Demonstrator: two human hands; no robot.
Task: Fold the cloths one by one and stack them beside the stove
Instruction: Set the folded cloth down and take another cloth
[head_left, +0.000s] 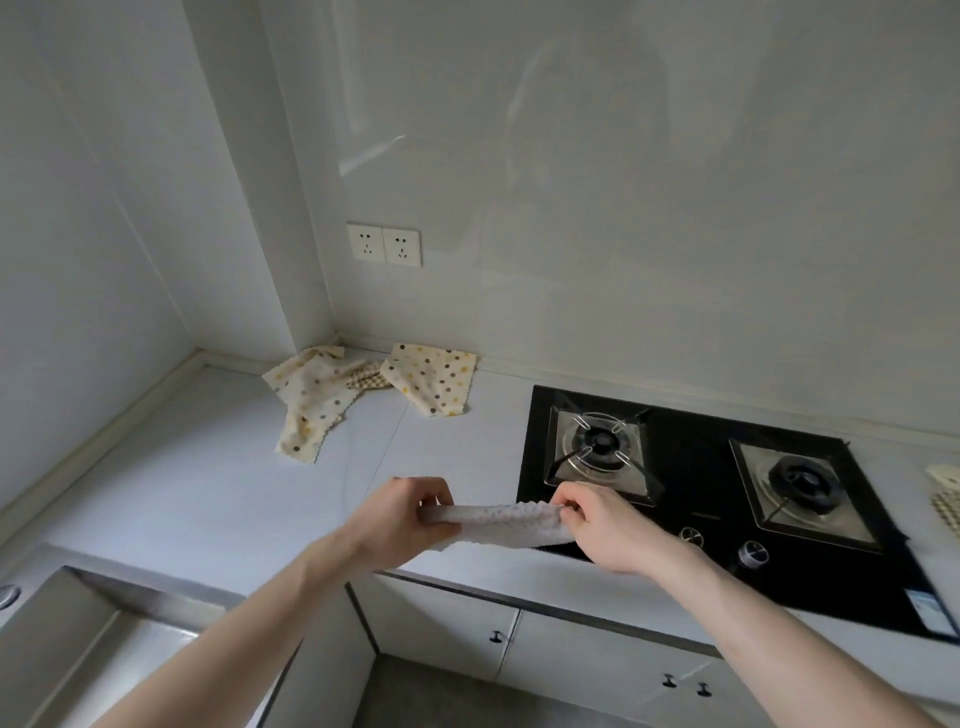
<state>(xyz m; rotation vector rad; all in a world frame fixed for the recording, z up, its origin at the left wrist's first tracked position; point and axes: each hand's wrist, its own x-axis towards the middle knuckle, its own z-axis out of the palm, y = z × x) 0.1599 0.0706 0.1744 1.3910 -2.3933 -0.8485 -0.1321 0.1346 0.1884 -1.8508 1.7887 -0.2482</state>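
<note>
Above the counter's near edge, I hold a cloth (498, 525) mid-fold.
Left hand (410, 519) and right hand (597, 525) each pinch an end; uneven pull could skew the fold.

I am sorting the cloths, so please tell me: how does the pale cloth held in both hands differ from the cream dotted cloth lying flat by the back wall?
The pale cloth is held up between the left hand and right hand; the cream dotted cloth lies on the worktop. The held one looks whitish-grey and bunched, the other spread flat with bright dots. Both have zigzag edges.
</note>
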